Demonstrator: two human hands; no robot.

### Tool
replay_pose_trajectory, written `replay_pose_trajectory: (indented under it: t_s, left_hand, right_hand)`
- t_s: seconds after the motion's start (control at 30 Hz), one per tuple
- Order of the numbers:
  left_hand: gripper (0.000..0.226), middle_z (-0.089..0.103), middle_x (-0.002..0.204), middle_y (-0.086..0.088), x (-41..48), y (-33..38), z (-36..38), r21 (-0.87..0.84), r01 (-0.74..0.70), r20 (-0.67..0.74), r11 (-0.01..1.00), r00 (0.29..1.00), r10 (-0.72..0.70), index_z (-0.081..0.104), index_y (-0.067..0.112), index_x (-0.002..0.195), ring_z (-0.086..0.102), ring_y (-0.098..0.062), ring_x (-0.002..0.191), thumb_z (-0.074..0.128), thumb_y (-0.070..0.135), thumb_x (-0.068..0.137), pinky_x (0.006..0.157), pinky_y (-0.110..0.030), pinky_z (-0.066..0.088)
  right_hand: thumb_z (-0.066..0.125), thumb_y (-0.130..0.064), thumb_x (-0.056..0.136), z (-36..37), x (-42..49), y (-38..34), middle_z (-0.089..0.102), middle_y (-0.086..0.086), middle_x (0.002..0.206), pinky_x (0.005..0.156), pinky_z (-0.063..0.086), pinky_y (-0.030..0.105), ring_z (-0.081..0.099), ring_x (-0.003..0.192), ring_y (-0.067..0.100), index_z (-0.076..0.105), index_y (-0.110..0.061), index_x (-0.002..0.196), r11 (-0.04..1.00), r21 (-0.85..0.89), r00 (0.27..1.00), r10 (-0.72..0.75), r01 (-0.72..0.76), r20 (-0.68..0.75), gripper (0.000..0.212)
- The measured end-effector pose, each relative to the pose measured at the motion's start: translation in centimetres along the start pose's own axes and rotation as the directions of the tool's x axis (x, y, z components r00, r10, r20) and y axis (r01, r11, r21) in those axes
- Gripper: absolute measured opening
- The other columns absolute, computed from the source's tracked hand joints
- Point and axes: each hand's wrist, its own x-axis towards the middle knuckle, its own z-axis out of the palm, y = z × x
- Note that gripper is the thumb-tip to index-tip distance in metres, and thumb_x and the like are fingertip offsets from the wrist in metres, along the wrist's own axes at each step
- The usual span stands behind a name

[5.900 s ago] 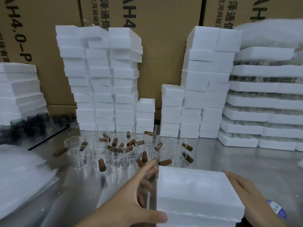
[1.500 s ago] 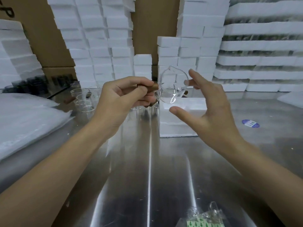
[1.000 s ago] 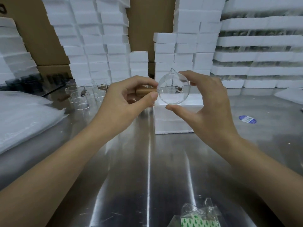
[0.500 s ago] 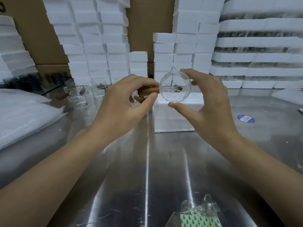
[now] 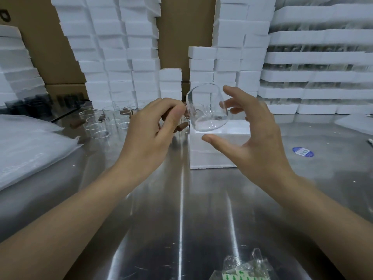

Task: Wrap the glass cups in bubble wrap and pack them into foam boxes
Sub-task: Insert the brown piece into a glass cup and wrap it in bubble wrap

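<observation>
Cup (image 5: pixel 207 109): a clear glass one, held in the air above the middle of the table (image 5: pixel 181 209), tilted with its mouth up and to the left. It is in front of a foam box (image 5: pixel 212 158) that sits on the table.

The left hand (image 5: pixel 149 134) grips the cup at its left side. The fingers are curled and the thumb is pressed against the index finger. A brown handle (image 5: pixel 163 118) shows between them.

The right hand (image 5: pixel 258 142) is spread wide around the cup's right side. The thumb is stretched out just under the base and the fingers are fanned behind and beside the glass. The fingers are blurred, so I cannot tell whether any of them touches it.

More cups (image 5: pixel 96 126) with brown handles stand towards the table's far left. Bubble wrap (image 5: pixel 30 150) lies in a pile along the left edge. Foam stacks (image 5: pixel 121 57) line the far edge, with wider trays (image 5: pixel 323 77) at the far right corner. A blue sticker (image 5: pixel 302 152) lies near the right edge. A clear bag (image 5: pixel 242 271) with green print lies at the near edge.
</observation>
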Motion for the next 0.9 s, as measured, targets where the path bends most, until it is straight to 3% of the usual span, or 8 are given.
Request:
replay_pose_trajectory:
  t_s: [0.1, 0.17, 0.27, 0.43, 0.7, 0.8, 0.9]
  left_hand:
    - [0.036, 0.06, 0.069, 0.027, 0.2, 0.1, 0.2, -0.041, 0.08, 0.03, 0.996, 0.996, -0.079, 0.061, 0.034, 0.085, 0.054, 0.004, 0.066, 0.045, 0.028, 0.116, 0.062, -0.009, 0.036]
    - [0.042, 0.057, 0.062, 0.031, 0.2, 0.0, 0.4, -0.09, 0.111, 0.029, 0.99, 0.994, -0.109, 0.063, 0.029, 0.082, 0.054, 0.008, 0.062, 0.041, 0.025, 0.117, 0.061, -0.005, 0.037]
    - [0.047, 0.058, 0.059, 0.028, 0.2, -0.2, 0.5, -0.156, 0.132, 0.042, 0.979, 0.991, -0.127, 0.07, 0.006, 0.087, 0.056, 0.008, 0.059, 0.038, 0.022, 0.118, 0.06, -0.002, 0.038]
    - [0.048, 0.058, 0.057, 0.028, 0.2, -0.2, 0.7, -0.17, 0.141, 0.031, 0.975, 0.99, -0.138, 0.067, 0.019, 0.078, 0.055, 0.01, 0.056, 0.039, 0.024, 0.117, 0.061, -0.003, 0.037]
    - [0.05, 0.053, 0.052, 0.032, -0.3, -0.1, 1.0, -0.151, 0.125, 0.033, 0.981, 0.992, -0.122, 0.072, 0.001, 0.086, 0.053, 0.014, 0.053, 0.039, 0.022, 0.117, 0.058, -0.001, 0.036]
    - [0.047, 0.055, 0.054, 0.033, -0.4, 0.1, 1.0, -0.162, 0.128, 0.047, 0.978, 0.991, -0.122, 0.071, 0.009, 0.087, 0.054, 0.016, 0.055, 0.038, 0.021, 0.118, 0.059, 0.0, 0.036]
    - [0.046, 0.055, 0.057, 0.036, -0.4, 0.9, 1.2, -0.219, 0.155, 0.075, 0.963, 0.987, -0.142, 0.062, 0.032, 0.083, 0.054, 0.018, 0.058, 0.036, 0.015, 0.118, 0.06, 0.002, 0.037]
  right_hand:
    - [0.083, -0.046, 0.085, 0.2, -0.2, -0.2, 0.053, -0.03, 0.121, 0.103, 0.045, 0.037, 0.056, 0.112, 0.001, 0.044, -0.034, 0.153, 1.0, 0.0, 1.0, -0.01, 0.01, 0.021, 0.079]
    - [0.082, -0.044, 0.086, 0.3, -0.2, -0.2, 0.05, -0.034, 0.119, 0.102, 0.045, 0.034, 0.054, 0.111, -0.002, 0.044, -0.035, 0.153, 1.0, 0.002, 0.999, -0.014, 0.014, 0.034, 0.077]
    - [0.08, -0.046, 0.088, 0.3, -0.1, -0.2, 0.049, -0.035, 0.116, 0.099, 0.046, 0.031, 0.054, 0.109, 0.0, 0.045, -0.036, 0.152, 1.0, -0.017, 0.999, -0.011, 0.011, 0.031, 0.073]
    - [0.08, -0.044, 0.089, 0.2, -0.1, -0.4, 0.056, -0.019, 0.115, 0.093, 0.046, 0.025, 0.058, 0.105, 0.008, 0.05, -0.036, 0.147, 1.0, 0.005, 1.0, 0.018, -0.018, -0.007, 0.066]
    - [0.081, -0.04, 0.089, 0.1, -0.2, -0.6, 0.058, -0.015, 0.116, 0.09, 0.044, 0.021, 0.058, 0.102, 0.008, 0.053, -0.032, 0.143, 1.0, 0.001, 1.0, 0.031, -0.031, -0.005, 0.062]
    - [0.082, -0.037, 0.089, 0.1, -0.2, -0.7, 0.056, -0.014, 0.119, 0.091, 0.043, 0.017, 0.057, 0.103, 0.008, 0.052, -0.03, 0.145, 1.0, -0.009, 1.0, 0.026, -0.026, 0.005, 0.064]
    - [0.082, -0.032, 0.089, 0.1, -0.1, -0.8, 0.052, -0.015, 0.122, 0.092, 0.039, 0.01, 0.055, 0.105, 0.002, 0.051, -0.031, 0.146, 1.0, -0.005, 1.0, 0.013, -0.013, -0.005, 0.065]
